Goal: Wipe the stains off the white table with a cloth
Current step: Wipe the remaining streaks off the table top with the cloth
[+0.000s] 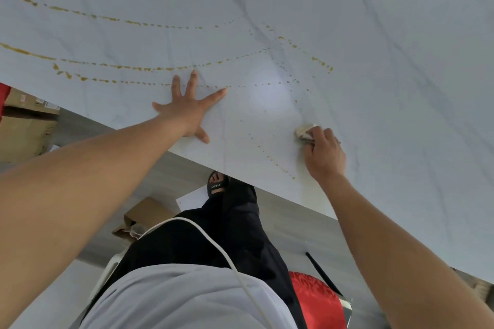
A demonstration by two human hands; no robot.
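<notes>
The white marbled table (pixel 374 35) fills the upper part of the head view. Curved trails of yellow-brown stains (pixel 139 68) run across its left and middle, and a dotted line of stains (pixel 270 156) runs down toward the near edge. My left hand (pixel 188 108) lies flat on the table with fingers spread, just below the lowest stain trail. My right hand (pixel 323 153) grips a small crumpled whitish cloth (pixel 304 131) and holds it against the table, right of the dotted line. Most of the cloth is hidden under my fingers.
The table's near edge (pixel 187 155) runs diagonally from left to lower right. Below it are cardboard boxes (pixel 24 131) at the left, another box (pixel 141 218) on the floor, a red object (pixel 318 299), my leg and sandalled foot (pixel 217 184), and a white cable (pixel 213 243).
</notes>
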